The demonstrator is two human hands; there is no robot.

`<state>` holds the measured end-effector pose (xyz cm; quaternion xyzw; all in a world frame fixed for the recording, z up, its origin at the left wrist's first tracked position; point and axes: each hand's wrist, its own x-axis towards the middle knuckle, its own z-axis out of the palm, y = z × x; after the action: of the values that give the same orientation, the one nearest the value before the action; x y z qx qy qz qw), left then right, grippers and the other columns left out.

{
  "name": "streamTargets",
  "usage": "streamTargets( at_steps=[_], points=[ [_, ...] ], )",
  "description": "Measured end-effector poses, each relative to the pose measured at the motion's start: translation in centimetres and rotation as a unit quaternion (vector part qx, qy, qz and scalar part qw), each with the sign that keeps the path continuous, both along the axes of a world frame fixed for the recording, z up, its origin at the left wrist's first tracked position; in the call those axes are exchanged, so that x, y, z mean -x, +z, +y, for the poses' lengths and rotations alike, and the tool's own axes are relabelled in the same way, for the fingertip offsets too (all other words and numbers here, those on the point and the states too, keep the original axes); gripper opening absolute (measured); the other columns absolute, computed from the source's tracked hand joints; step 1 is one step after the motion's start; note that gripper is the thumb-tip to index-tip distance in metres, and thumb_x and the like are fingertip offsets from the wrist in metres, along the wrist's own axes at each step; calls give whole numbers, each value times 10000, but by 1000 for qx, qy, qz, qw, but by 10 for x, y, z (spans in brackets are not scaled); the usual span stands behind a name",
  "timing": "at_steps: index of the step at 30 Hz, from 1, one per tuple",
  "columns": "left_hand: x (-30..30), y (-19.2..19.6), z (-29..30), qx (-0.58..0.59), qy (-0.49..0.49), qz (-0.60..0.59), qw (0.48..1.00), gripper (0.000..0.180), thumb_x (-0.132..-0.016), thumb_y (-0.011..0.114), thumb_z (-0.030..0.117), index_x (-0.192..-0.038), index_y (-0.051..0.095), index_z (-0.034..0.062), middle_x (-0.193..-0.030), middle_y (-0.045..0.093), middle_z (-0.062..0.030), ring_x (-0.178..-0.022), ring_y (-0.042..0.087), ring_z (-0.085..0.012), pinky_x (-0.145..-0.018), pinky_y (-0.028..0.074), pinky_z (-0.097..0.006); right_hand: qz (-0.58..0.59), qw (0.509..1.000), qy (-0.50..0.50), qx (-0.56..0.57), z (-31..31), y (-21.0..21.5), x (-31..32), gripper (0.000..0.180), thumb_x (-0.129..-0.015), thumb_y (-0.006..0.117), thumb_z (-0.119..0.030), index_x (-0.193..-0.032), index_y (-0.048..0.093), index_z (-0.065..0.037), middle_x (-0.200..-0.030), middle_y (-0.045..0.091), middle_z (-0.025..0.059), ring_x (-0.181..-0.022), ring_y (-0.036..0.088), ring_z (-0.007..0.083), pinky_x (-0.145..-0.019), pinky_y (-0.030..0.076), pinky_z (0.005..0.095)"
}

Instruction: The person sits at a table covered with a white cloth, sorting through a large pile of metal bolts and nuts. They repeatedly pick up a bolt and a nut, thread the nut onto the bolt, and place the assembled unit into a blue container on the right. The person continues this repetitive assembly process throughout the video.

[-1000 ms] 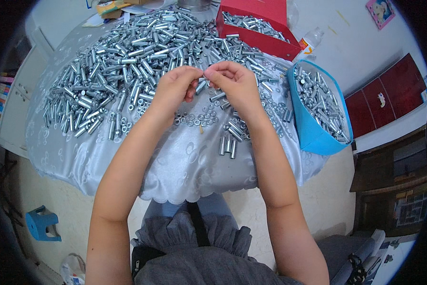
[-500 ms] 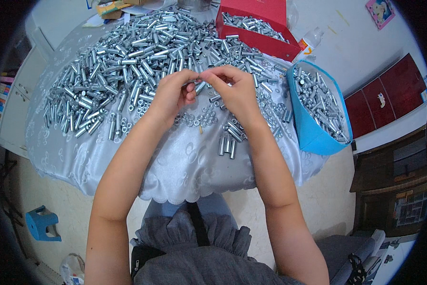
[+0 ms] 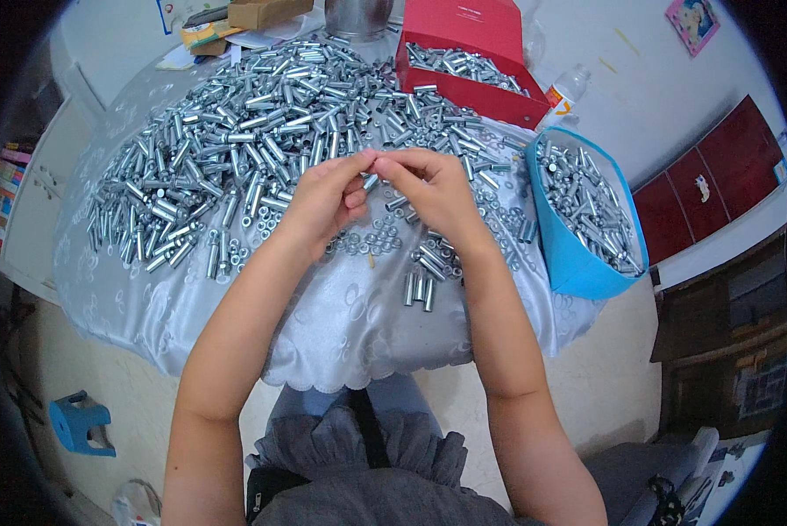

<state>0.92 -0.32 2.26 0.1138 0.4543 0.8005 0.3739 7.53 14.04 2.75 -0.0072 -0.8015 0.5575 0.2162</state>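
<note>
My left hand (image 3: 328, 200) and my right hand (image 3: 437, 195) meet fingertip to fingertip over the near side of the pile. Both are closed in a pinch, and whatever is between the fingertips is too small or hidden to make out. Just beyond them spreads a big heap of shiny metal anchor bolts with sleeves (image 3: 262, 123). Loose hex nuts (image 3: 380, 238) lie below my hands. Close to my right wrist are more metal sleeves (image 3: 432, 263), with three short ones (image 3: 419, 291) side by side nearer the table edge. Flat washers (image 3: 503, 219) are scattered to the right of that wrist.
A blue fabric bin (image 3: 577, 267) full of bolts stands at the table's right edge. Behind it are a plastic bottle (image 3: 569, 92) and an open red box (image 3: 499, 103) holding bolts. A metal pot (image 3: 358, 17) and a cardboard box (image 3: 266, 10) sit at the back. A shiny cloth (image 3: 323, 337) covers the table.
The whole view has shifted slightly, so the table sits a little lower in the picture. My hands stay together, fingertips still touching; nothing on the table has visibly moved.
</note>
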Motion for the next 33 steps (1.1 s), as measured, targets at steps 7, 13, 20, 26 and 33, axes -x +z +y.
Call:
streamTargets(
  at_steps=[7, 13, 20, 26, 33],
  points=[
    [8, -4, -2, -1, 78, 3, 997, 171, -862, 597, 200, -827, 555, 37, -586, 366, 61, -511, 366, -50, -469, 326, -220, -111, 944, -109, -290, 9, -15, 1, 231, -744, 668, -233, -876, 696, -46, -804, 656, 159, -722, 635, 276, -662, 487, 344],
    [7, -6, 0, 29, 79, 38, 996, 186, -847, 619, 224, -796, 549, 60, -588, 373, 56, -523, 382, -57, -485, 334, -218, -137, 929, -105, -328, 9, -17, -1, 233, -724, 678, -247, -843, 701, -49, -787, 656, 156, -730, 633, 288, -672, 486, 362],
    [4, -7, 2, 59, 75, 71, 993, 240, -818, 647, 270, -704, 507, 112, -579, 404, 51, -512, 394, -54, -480, 334, -207, -175, 914, -108, -350, 5, -9, -2, 227, -712, 687, -265, -814, 707, -64, -748, 656, 141, -703, 633, 287, -643, 484, 364],
    [8, -13, 5, 56, 80, 67, 993, 201, -843, 627, 249, -830, 574, 55, -569, 338, 56, -510, 355, -68, -488, 298, -227, -197, 918, -110, -327, 8, -10, 2, 249, -701, 699, -282, -822, 703, -64, -745, 662, 120, -699, 640, 270, -628, 485, 359],
    [5, -11, 4, 86, 73, 82, 990, 212, -851, 615, 258, -862, 581, 50, -580, 338, 61, -515, 354, -60, -491, 306, -222, -225, 910, -113, -330, 9, -10, 3, 195, -692, 700, -247, -791, 695, -79, -758, 664, 110, -725, 640, 265, -648, 486, 360]
  ],
)
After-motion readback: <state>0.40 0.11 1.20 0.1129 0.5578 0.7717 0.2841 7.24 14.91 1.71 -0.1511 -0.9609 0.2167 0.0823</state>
